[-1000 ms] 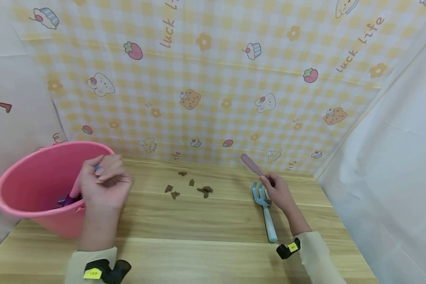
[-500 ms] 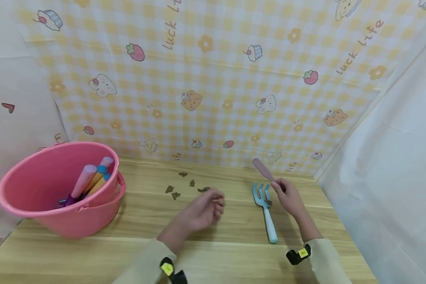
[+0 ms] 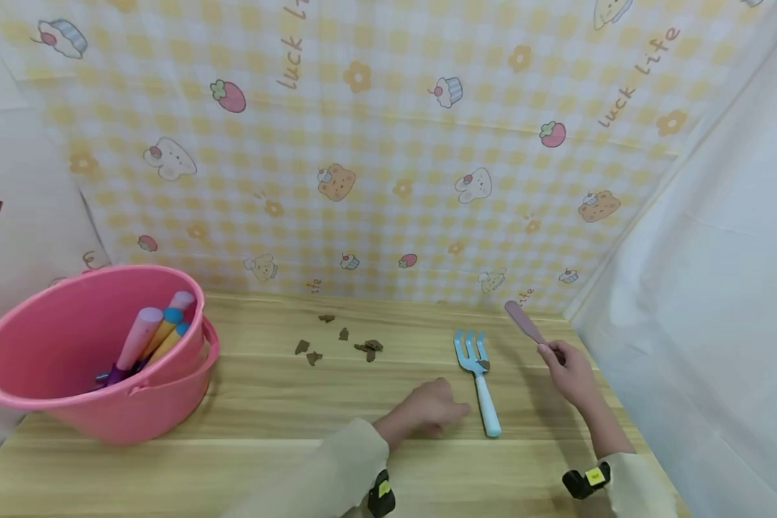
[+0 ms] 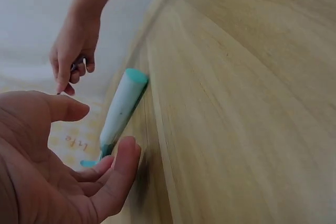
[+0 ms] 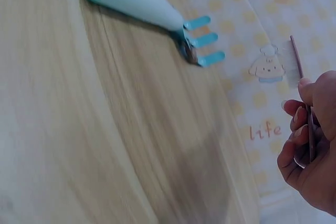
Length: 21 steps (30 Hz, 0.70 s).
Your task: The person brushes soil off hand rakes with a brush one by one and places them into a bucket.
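Observation:
A light-blue hand fork (image 3: 488,406) with three tines lies on the wooden table, tines toward the back. One small brown flake (image 3: 484,365) rests at the base of its tines. My left hand (image 3: 430,408) hovers just left of the fork's handle, apart from it. In the left wrist view, that hand's thumb and fingers (image 4: 125,163) are spread with nothing between them. To the fork's right, my right hand (image 3: 571,374) grips a flat mauve stick (image 3: 523,321) with a rounded tip, raised off the table. Its lower end is partly hidden by the fingers.
Several brown flakes (image 3: 370,349) lie scattered on the table (image 3: 265,403) left of the fork. A pink bucket (image 3: 136,421) stands at the left, holding several tools with pink and orange handles (image 3: 139,337). A checked cloth (image 3: 375,237) hangs behind, and a white sheet (image 3: 706,302) borders the right.
My left hand has come out of the bucket, leaving the handles inside, and crossed right to beside the fork. My right hand has shifted right with the mauve stick. The fork stays put.

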Each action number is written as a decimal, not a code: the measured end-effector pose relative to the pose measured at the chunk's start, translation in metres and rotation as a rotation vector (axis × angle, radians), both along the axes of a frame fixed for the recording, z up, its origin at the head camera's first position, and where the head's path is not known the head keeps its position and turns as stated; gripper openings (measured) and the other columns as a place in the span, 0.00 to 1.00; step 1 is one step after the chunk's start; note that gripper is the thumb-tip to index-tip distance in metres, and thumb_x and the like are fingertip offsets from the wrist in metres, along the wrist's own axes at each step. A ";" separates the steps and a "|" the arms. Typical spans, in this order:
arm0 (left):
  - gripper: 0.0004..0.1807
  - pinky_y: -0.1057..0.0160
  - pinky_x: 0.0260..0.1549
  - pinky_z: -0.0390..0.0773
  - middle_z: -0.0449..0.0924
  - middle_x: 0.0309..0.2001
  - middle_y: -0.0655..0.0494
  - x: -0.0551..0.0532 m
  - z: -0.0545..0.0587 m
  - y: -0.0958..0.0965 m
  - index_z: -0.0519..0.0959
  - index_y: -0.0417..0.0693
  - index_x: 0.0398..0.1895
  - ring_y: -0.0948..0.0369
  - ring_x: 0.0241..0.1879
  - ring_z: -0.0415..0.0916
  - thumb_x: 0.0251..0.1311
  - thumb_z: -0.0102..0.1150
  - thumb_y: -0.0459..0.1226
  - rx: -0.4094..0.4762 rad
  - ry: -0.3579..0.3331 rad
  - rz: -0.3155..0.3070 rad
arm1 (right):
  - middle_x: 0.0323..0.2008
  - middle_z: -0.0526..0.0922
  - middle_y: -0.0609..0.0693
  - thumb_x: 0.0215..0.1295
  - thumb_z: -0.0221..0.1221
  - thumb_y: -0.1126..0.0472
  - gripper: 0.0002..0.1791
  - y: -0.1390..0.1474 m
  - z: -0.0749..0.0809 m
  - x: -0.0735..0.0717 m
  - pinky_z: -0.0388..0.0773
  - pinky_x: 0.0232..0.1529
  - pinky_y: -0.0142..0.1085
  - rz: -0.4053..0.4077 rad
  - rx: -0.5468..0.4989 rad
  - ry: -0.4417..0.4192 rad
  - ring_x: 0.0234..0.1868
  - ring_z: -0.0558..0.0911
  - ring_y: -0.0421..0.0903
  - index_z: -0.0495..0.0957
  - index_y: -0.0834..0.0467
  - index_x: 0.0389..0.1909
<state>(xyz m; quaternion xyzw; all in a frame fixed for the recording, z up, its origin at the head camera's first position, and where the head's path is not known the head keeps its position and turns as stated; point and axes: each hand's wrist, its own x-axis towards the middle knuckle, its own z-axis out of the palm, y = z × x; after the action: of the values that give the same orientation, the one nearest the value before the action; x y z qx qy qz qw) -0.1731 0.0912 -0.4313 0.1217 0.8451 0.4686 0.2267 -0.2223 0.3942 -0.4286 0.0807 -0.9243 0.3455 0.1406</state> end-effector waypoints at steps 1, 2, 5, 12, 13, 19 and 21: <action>0.22 0.68 0.08 0.69 0.61 0.09 0.61 -0.001 -0.001 0.004 0.70 0.46 0.16 0.63 0.07 0.63 0.65 0.62 0.44 -0.045 0.023 0.002 | 0.25 0.74 0.56 0.79 0.54 0.59 0.16 0.003 0.001 0.002 0.68 0.19 0.35 0.001 -0.001 0.000 0.20 0.68 0.42 0.78 0.71 0.42; 0.20 0.67 0.08 0.71 0.64 0.11 0.59 -0.001 -0.003 0.008 0.73 0.42 0.23 0.62 0.08 0.66 0.65 0.63 0.47 -0.083 0.040 0.014 | 0.24 0.74 0.56 0.79 0.54 0.60 0.16 0.006 0.001 0.005 0.68 0.19 0.35 0.000 -0.002 -0.004 0.20 0.68 0.42 0.78 0.72 0.42; 0.29 0.66 0.10 0.72 0.72 0.20 0.52 -0.004 -0.009 0.020 0.76 0.33 0.45 0.59 0.11 0.71 0.65 0.63 0.54 -0.152 0.083 0.035 | 0.23 0.73 0.54 0.79 0.53 0.59 0.17 0.014 0.003 0.011 0.66 0.18 0.35 -0.004 0.001 -0.025 0.19 0.67 0.41 0.78 0.72 0.44; 0.29 0.65 0.17 0.69 0.74 0.31 0.53 -0.009 -0.006 0.042 0.73 0.48 0.19 0.61 0.21 0.68 0.67 0.56 0.61 -0.341 0.301 -0.010 | 0.26 0.74 0.55 0.80 0.52 0.56 0.19 0.020 0.006 0.017 0.66 0.20 0.36 -0.031 0.023 -0.050 0.21 0.67 0.43 0.77 0.72 0.46; 0.29 0.65 0.17 0.69 0.74 0.29 0.55 -0.009 -0.006 0.045 0.73 0.48 0.19 0.62 0.21 0.68 0.67 0.56 0.61 -0.362 0.320 -0.008 | 0.26 0.74 0.56 0.80 0.52 0.57 0.19 0.020 0.006 0.017 0.66 0.20 0.36 -0.031 0.022 -0.049 0.21 0.67 0.43 0.77 0.72 0.46; 0.31 0.67 0.17 0.73 0.73 0.29 0.53 -0.008 -0.005 0.062 0.78 0.42 0.34 0.62 0.21 0.70 0.64 0.57 0.64 -0.449 0.386 0.015 | 0.25 0.73 0.54 0.79 0.53 0.57 0.18 0.018 0.003 0.015 0.66 0.19 0.35 -0.029 0.016 -0.030 0.20 0.67 0.42 0.78 0.72 0.46; 0.34 0.67 0.18 0.74 0.74 0.30 0.52 -0.009 -0.007 0.065 0.77 0.39 0.41 0.62 0.22 0.71 0.63 0.57 0.65 -0.477 0.401 0.030 | 0.25 0.74 0.55 0.79 0.54 0.57 0.18 0.017 0.002 0.014 0.66 0.19 0.35 -0.025 0.014 -0.026 0.20 0.67 0.42 0.78 0.72 0.46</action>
<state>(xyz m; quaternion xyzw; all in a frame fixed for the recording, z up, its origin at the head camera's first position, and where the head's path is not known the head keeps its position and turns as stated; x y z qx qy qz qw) -0.1822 0.1565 -0.4382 0.1426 0.9607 0.2272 0.0708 -0.2085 0.4110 -0.4265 0.0657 -0.9294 0.3381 0.1324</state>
